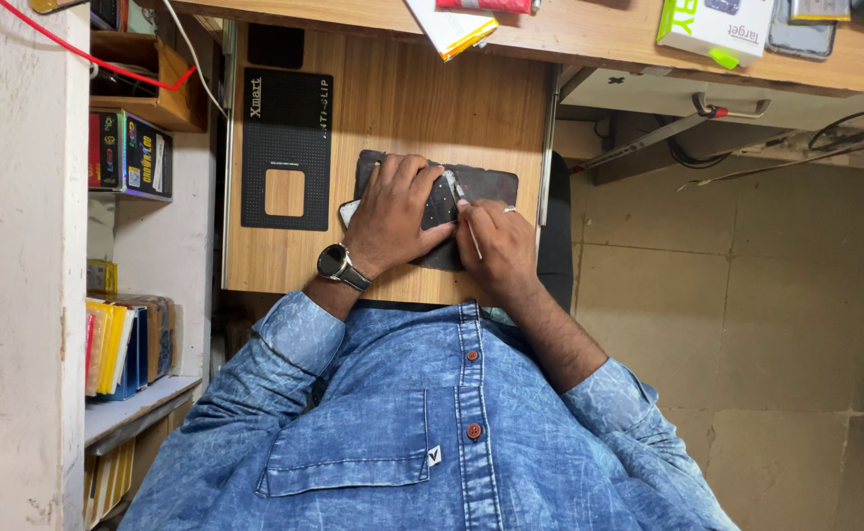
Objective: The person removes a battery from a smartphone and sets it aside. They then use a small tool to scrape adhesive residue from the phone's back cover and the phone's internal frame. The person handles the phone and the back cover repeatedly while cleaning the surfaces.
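A wooden desk (393,108) is seen from above, with a black grid mat (287,147) laid on its left part. A dark work mat (486,184) is spread near the front edge. On it a phone (442,202) is pressed flat under the left hand (393,216), whose fingers are spread open over it. A thin tool (472,236) is pinched in the closed fingers of the right hand (499,246), its tip set against the phone. A watch (339,265) is worn on the left wrist.
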